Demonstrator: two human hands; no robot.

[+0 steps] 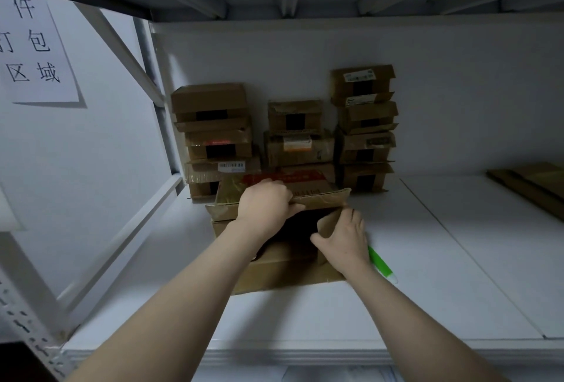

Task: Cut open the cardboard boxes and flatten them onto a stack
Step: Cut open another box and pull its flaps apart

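Note:
A brown cardboard box (283, 271) lies on the white shelf in front of me with its near end open and dark inside. My left hand (265, 203) grips the edge of the box's upper flap (320, 195), fingers over the top and thumb underneath. My right hand (345, 236) holds the right side flap (328, 223) between thumb and fingers. A green and white utility knife (381, 264) lies on the shelf just right of my right wrist, partly hidden by it.
Three stacks of small taped cardboard boxes stand against the back wall: left (213, 137), middle (294, 134), right (364, 125). Flattened cardboard (531, 186) lies at the far right. A paper sign (33, 48) hangs on the left. The white shelf (457, 259) spreads to the right.

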